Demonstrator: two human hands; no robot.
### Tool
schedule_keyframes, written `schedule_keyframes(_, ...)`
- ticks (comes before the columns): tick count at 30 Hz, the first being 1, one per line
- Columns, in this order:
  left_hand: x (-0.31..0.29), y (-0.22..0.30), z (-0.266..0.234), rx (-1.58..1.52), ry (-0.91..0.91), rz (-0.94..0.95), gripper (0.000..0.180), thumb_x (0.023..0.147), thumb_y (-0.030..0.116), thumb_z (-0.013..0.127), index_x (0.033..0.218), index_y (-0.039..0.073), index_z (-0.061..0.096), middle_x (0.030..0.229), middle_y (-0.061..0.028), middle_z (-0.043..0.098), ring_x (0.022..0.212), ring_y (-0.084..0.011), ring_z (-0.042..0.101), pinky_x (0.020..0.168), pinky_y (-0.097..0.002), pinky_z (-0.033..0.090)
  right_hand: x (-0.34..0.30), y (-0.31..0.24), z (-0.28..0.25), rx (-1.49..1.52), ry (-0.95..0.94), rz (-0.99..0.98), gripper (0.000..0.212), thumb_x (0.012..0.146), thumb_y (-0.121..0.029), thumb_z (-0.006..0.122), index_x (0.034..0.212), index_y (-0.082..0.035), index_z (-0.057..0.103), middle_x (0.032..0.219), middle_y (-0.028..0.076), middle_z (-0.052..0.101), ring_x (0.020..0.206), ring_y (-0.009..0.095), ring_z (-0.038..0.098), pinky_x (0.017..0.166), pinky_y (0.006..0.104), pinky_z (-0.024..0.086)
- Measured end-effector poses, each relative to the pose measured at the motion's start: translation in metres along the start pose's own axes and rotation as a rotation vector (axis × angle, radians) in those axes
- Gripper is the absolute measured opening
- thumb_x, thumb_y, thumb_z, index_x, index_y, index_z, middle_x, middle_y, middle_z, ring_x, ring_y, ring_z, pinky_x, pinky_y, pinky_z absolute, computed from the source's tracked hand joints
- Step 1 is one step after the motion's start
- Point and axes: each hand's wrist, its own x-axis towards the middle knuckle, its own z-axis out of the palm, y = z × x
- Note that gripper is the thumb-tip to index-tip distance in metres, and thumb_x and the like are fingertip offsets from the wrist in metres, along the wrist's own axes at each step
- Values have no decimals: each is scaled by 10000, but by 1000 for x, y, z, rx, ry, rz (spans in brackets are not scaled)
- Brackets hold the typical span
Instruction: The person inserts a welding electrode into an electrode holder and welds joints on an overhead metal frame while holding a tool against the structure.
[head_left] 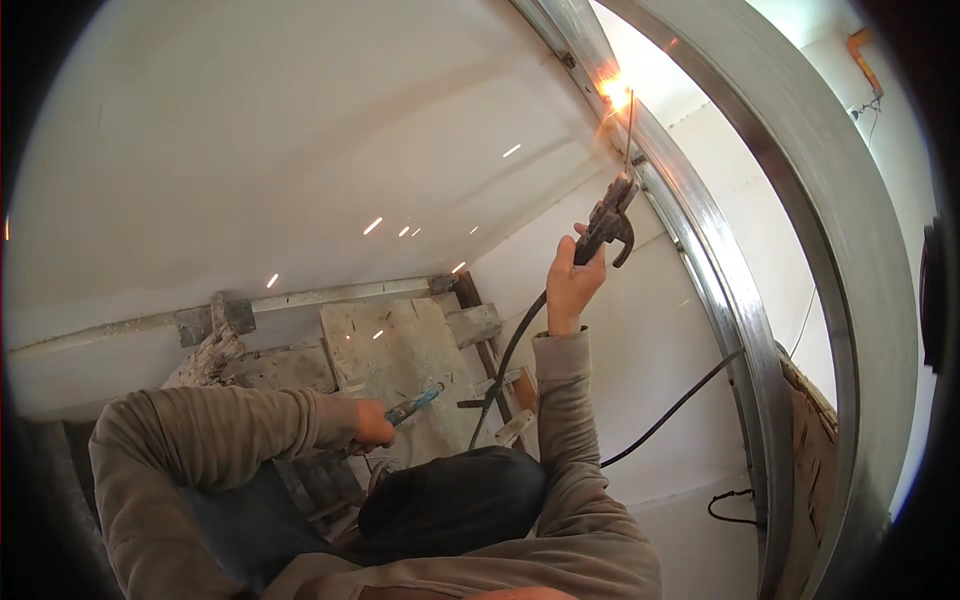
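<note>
My right hand (574, 288) is raised, closed around the dark handle of a welding electrode holder (603, 222). A thin welding rod (630, 135) points up from its jaws. Beside the rod's upper part, a bright arc (614, 92) glows on the metal frame (690, 210), and sparks fly off to the left. Lower down, my left hand (375, 424) is wrapped round a worn, bar-like tool (415, 403) with blue patches; its exact kind is unclear. That tool is held over wooden boards, away from the frame.
A black cable (515, 350) hangs from the holder; another cable (680, 402) runs to the frame. A wide curved metal bar (860, 250) stands at the right. Boards (390, 345) lie below, by a white wall (250, 150). A dark rounded thing (450, 505) is near my body.
</note>
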Motion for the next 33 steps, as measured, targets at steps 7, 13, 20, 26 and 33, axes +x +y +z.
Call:
schedule_keyframes(7,8,-2,6,4,29,-7,246,826,210,667,736,-19,663,655,-121,645,525,-229,607,508,-385,475,1,6,-2,-36,0,29,246,907,-92,615,1110,41,654,793,-8,581,658,65,473,600,254,407)
schedule_keyframes(13,3,1,3,53,3,16,237,822,205,666,726,-11,668,653,-125,648,540,-228,616,522,-386,482,0,-4,-4,-74,-35,70,267,903,-95,618,1124,50,656,798,33,627,650,88,521,609,274,443)
schedule_keyframes(20,10,-1,4,60,-3,-23,272,828,249,671,714,3,678,641,-108,656,584,-227,645,576,-392,508,1,1,-1,-91,-24,-46,278,900,-33,617,1164,51,637,898,101,701,671,126,597,653,299,498)
schedule_keyframes(26,3,6,4,25,20,-13,236,856,214,657,743,7,640,632,-82,622,532,-200,609,523,-365,489,-2,1,-2,-115,-29,-63,257,913,-44,627,1160,28,642,853,75,678,687,130,602,668,300,500)
schedule_keyframes(33,-15,13,-4,120,-17,-59,288,848,290,659,749,24,702,708,-108,694,643,-239,661,643,-392,508,-6,-3,2,-115,-90,70,307,915,-32,609,1213,38,622,1007,105,693,713,125,604,683,287,506)
